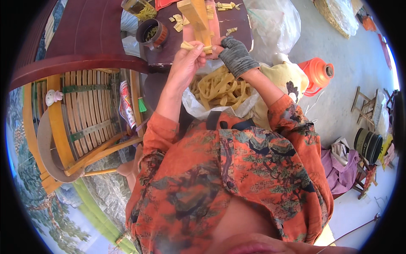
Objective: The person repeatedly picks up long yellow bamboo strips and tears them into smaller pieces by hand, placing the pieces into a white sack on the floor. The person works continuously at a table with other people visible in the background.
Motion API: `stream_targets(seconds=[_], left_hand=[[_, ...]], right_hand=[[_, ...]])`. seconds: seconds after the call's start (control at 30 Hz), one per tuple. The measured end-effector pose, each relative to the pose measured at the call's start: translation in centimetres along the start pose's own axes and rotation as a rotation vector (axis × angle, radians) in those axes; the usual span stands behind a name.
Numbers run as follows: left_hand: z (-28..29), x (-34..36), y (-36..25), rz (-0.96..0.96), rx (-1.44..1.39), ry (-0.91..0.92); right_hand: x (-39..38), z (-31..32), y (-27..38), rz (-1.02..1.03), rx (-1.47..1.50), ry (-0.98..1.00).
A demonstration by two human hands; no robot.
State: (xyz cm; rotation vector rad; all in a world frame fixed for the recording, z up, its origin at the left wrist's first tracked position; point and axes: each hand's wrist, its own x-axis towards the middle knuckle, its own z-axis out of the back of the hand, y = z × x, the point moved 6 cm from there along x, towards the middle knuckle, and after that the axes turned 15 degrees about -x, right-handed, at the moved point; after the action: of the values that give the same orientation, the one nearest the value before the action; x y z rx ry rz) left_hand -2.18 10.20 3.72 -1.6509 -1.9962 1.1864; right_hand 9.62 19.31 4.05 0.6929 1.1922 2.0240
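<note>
A pale yellow flat strip [187, 45], which looks like straw or leaf, crosses the lower end of an upright wooden post [196, 21]. My left hand [185, 63] is closed, pinching this strip between thumb and fingers at the post's left side. At the right side, my right hand [237, 56], in a grey fingerless glove, has its fingertips closed on the strip close to the wood. Below both hands, a heap of tan, ribbon-like braid [222, 89] fills a white plastic bag [193, 108] at my lap.
Folded pale pieces [226, 6] lie on the dark table [171, 53], near a mug [152, 34] and a glass jar [139, 8]. A slatted wooden chair [91, 112] stands left. An orange flask [314, 74] and a clear plastic bag [272, 27] are right.
</note>
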Motion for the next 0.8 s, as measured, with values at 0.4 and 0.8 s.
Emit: stream_targets(seconds=[0.4, 0.8], left_hand=[[2.3, 3.3, -2.0, -0.214, 0.227, -0.142], [6.1, 3.9, -1.6, -0.223, 0.585, -0.314]], right_hand=[[3.3, -0.7, -0.4, 0.061, -0.455, 0.039], [3.5, -1.0, -3.1, -0.057, -0.667, 0.102]])
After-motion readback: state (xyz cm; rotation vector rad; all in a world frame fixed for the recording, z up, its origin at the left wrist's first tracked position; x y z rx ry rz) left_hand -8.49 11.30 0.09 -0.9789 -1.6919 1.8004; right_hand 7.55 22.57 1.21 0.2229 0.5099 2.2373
